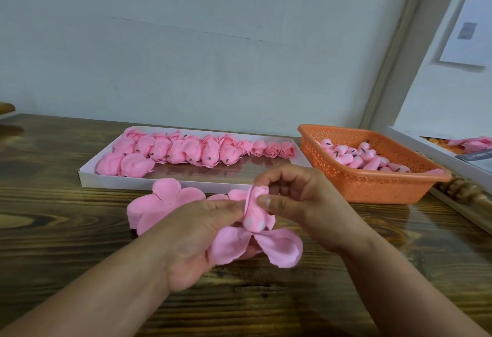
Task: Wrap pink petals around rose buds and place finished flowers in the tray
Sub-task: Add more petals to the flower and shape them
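Head view, looking down over a dark wooden table (66, 235). Left hand (191, 235) under the work, palm up, fingers curled around the rose bud (254, 215) from the left, forefinger laid along its side. Right hand (292, 195) above and to the right, thumb and curled fingers pinching one pink petal (257, 193) up against the bud's upper part. Bud held in the air between both hands, above the table's near middle, tilted, pale base toward the camera. Remaining lobes of the petal piece (255, 246) hanging loose below the bud, spread open, not yet folded in.

Just behind the left hand, flat on the table, a stack of flower-shaped petal sheets (162, 203). Beyond it, along the wall, a shallow white tray (133, 182) with two rows of finished pink flowers (186, 150), right front part of its floor showing bare. To the right, an orange perforated basket (372, 187) with unwrapped buds (356, 155) lying inside.

Step in hand, judging by the loose lobes: wrapping, early on, one lobe pressed up and the others open. Next move likely calls for holding that lobe pinned while turning the bud and lifting the neighbouring lobe to overlap it; thin, soft material, so light pressure, no tugging. Placing in the tray only after all lobes closed.
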`<state>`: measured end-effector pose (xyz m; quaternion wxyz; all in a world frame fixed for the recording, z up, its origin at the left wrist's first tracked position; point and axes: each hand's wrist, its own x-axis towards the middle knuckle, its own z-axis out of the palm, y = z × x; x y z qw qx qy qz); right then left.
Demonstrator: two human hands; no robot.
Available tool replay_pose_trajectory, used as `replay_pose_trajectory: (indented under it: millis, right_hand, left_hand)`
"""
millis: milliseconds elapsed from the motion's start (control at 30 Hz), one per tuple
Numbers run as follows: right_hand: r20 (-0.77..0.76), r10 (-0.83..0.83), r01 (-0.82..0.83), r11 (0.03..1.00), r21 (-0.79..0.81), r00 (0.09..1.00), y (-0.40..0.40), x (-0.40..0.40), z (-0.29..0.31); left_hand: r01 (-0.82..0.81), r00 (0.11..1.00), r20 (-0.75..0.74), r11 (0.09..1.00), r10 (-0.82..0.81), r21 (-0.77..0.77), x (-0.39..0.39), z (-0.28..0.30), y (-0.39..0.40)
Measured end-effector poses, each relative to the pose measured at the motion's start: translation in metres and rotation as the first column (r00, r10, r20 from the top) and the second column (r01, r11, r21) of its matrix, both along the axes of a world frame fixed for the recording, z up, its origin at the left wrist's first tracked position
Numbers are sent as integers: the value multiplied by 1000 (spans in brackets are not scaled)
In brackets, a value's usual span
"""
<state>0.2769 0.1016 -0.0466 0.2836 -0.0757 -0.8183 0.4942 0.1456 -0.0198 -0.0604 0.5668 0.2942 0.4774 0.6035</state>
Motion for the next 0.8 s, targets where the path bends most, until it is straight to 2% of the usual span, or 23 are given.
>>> replay_pose_trajectory:
  millis: [133,233,533,800]
  right_hand:
    - [36,15,-12,996,-88,999,0,0,1]
    - [70,-9,14,997,-75,998,-1,0,2]
    - [58,-119,123,990,-66,991,-12,-4,-3]
    - [108,-142,147,989,-32,984,-16,-6,1]
  left_hand:
    - [-5,1000,3,998,5,55,4,3,-4]
    - [-57,998,-6,996,58,63,2,0,-4]
    - [14,998,-65,1000,-13,24,1,-2,-3]
    - [-37,988,-151,999,40,22,-1,-2,0]
